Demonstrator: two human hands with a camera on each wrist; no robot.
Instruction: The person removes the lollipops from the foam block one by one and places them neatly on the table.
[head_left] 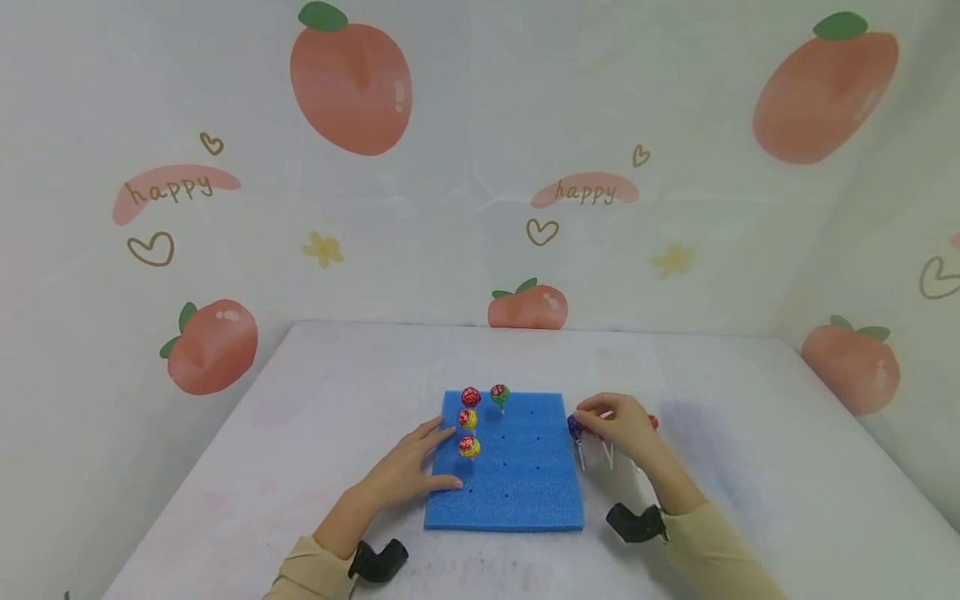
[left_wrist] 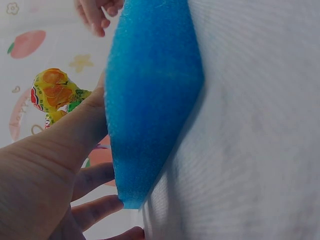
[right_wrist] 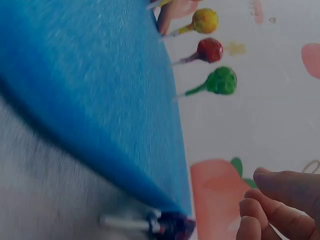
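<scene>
A blue foam board (head_left: pixel 525 500) with rows of small holes carries a red lollipop (head_left: pixel 470 396), a green one (head_left: pixel 499 393) and two yellow ones (head_left: pixel 469 447), all upright. My left hand (head_left: pixel 401 471) rests on the board's left side, fingers spread; in the left wrist view this hand (left_wrist: pixel 55 170) touches the foam edge (left_wrist: pixel 150 90). Beside the board's right edge, my right hand (head_left: pixel 622 429) hovers by a purple lollipop (head_left: pixel 575 427) on the table. The right wrist view has its bent fingers (right_wrist: pixel 255 205) holding nothing, apart from the purple lollipop (right_wrist: pixel 175 226).
More lollipops lie right of the board, partly under my right hand, with a red head (head_left: pixel 653 422) showing beyond it. The white table (head_left: pixel 360 367) meets a fruit-patterned cloth (head_left: pixel 465 250) behind. Black wrist mounts (head_left: pixel 636 523) sit at both sleeves.
</scene>
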